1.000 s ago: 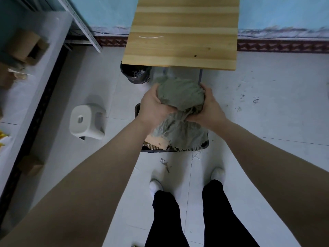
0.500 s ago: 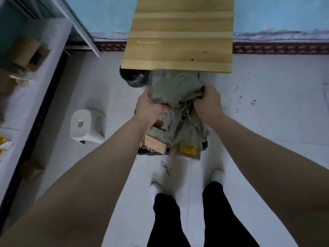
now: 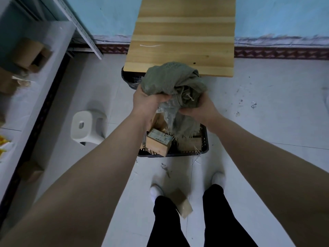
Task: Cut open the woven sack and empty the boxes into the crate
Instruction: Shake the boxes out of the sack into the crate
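Observation:
I hold the grey-green woven sack (image 3: 170, 81) bunched up above the black crate (image 3: 204, 139). My left hand (image 3: 147, 102) grips its left side and my right hand (image 3: 197, 109) grips its right side. The sack's frayed open end hangs down into the crate. Cardboard boxes lie in the crate, and the nearest one (image 3: 159, 142) leans on the front rim. Another cardboard box (image 3: 181, 202) lies on the floor between my feet.
A wooden table (image 3: 181, 32) stands just behind the crate, with a black bin (image 3: 130, 79) under its left edge. A white stool (image 3: 85, 127) sits to the left. Metal shelving (image 3: 26, 68) with cardboard boxes runs along the left side.
Both hands have shaken the sack up higher. More boxes have dropped out into the crate, and one box has fallen past the rim onto the floor between my feet.

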